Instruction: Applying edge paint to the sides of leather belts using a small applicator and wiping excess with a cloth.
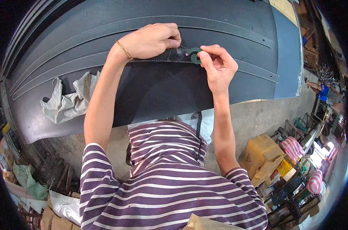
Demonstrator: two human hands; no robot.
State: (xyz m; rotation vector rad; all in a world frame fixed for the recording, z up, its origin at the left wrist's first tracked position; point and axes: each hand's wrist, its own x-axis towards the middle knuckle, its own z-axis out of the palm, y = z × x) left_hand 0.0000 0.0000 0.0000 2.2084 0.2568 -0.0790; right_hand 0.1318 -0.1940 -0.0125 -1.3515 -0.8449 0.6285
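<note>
A large dark leather sheet point(162, 88) lies across a grey worktable point(289, 57), with long stitched dark strips point(227, 28) laid along it. My left hand point(153, 38), with a thin gold bracelet on the wrist, presses down on a stitched strip point(155, 59) with curled fingers. My right hand point(218, 67) pinches a small green roll of tape point(195, 55) at the strip's end, right beside my left fingers. A clear stretch of tape point(179, 53) runs between the two hands.
A crumpled white cloth point(66, 101) lies on the sheet's left part. Cardboard boxes point(260, 153) and striped bags point(293, 147) stand on the floor at right. Sacks and clutter point(26, 180) fill the lower left. A person in blue point(323, 90) stands far right.
</note>
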